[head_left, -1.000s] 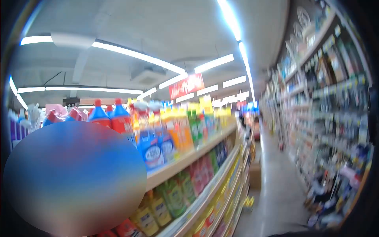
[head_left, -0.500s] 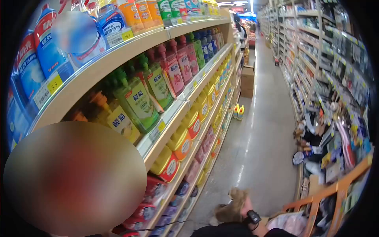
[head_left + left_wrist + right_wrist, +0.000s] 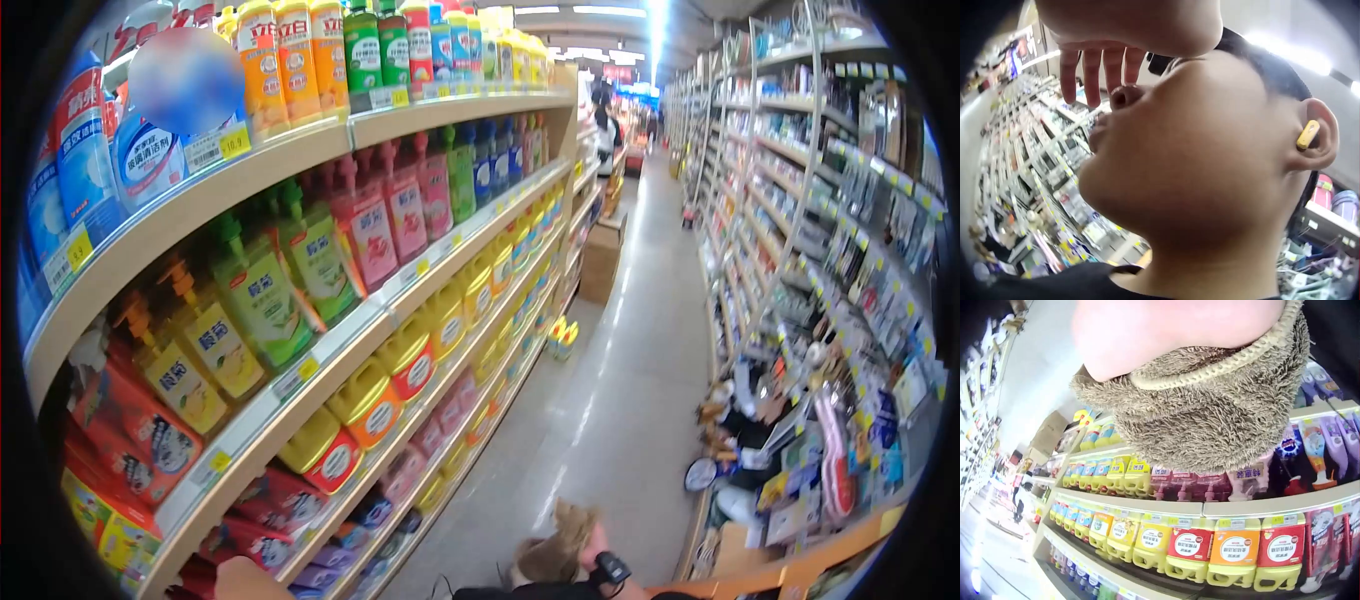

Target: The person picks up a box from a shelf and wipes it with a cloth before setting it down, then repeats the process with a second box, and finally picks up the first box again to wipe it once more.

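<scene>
My right hand [image 3: 596, 543] holds a fuzzy brown cloth [image 3: 556, 552] low over the aisle floor, in the bottom middle of the head view. Up close in the right wrist view, the cloth [image 3: 1204, 419] shows a pale stitched edge and bunches under the hand [image 3: 1172, 337]. A dark device is strapped on that wrist. My left hand [image 3: 1129, 31] is raised in front of the person's head in the left wrist view, its fingers [image 3: 1091, 75] extended and nothing seen in them. Only a bit of skin [image 3: 250, 580] shows at the head view's lower left.
Along the left runs a shelf [image 3: 330, 345] with pump bottles [image 3: 325, 255], yellow jugs [image 3: 370, 410] and red packs [image 3: 130, 430]. A cardboard box [image 3: 602, 258] and yellow bottles [image 3: 563, 337] stand on the aisle floor [image 3: 600, 400]. Crowded racks [image 3: 770, 250] line the right side.
The head view has swung down from the ceiling to the shelves and aisle. The right hand with the cloth has come into view at the bottom. The large blurred patch at lower left is gone.
</scene>
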### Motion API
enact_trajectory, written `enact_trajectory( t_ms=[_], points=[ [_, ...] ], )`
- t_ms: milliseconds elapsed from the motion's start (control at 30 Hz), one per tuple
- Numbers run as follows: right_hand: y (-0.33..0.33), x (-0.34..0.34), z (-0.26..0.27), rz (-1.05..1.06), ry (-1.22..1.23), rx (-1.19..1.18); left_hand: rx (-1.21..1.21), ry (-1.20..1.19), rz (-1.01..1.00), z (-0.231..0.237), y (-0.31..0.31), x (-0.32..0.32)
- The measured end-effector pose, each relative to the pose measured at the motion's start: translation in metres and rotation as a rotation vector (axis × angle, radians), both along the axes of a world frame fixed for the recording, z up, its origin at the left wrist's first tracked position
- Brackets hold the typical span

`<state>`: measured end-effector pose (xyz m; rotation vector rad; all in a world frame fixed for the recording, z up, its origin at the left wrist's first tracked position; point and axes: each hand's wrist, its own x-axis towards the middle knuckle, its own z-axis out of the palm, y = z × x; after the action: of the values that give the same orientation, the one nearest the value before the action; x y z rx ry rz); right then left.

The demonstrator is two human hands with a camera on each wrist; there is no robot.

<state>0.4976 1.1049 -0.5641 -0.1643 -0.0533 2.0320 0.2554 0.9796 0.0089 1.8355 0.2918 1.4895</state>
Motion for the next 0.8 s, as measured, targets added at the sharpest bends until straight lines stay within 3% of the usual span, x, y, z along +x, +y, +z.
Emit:
enact_trajectory(
  t_ms=[67, 200, 267, 300, 467, 533, 600, 800],
  points=[
    [-0.011, -0.009, 0.076, 0.071, -0.093, -0.367, -0.044, -0.026, -0.021, -0.016, 0.011, 0.005],
    [0.005, -0.001, 0.037, 0.186, 0.087, -0.356, -0.106, -0.051, -0.010, -0.045, 0.016, 0.010],
    [0.003, -0.009, 0.064, 0.107, -0.289, -0.227, -0.137, -0.054, 0.012, -0.056, 0.015, 0.008],
    [0.007, -0.009, 0.064, 0.163, -0.150, -0.282, -0.141, -0.060, 0.023, -0.060, 0.014, 0.007],
    [-0.013, -0.003, 0.058, 0.158, -0.175, -0.357, -0.193, -0.050, 0.094, -0.073, 0.008, -0.009],
    [0.008, 0.000, 0.054, 0.176, -0.173, -0.335, -0.200, -0.045, 0.131, -0.080, 0.005, -0.017],
    [-0.001, 0.002, 0.047, 0.069, -0.293, -0.314, -0.209, -0.041, 0.153, -0.079, 0.009, -0.023],
    [0.002, -0.005, 0.043, 0.067, -0.145, -0.408, -0.229, -0.042, 0.158, -0.079, 0.017, -0.032]
  ],
)
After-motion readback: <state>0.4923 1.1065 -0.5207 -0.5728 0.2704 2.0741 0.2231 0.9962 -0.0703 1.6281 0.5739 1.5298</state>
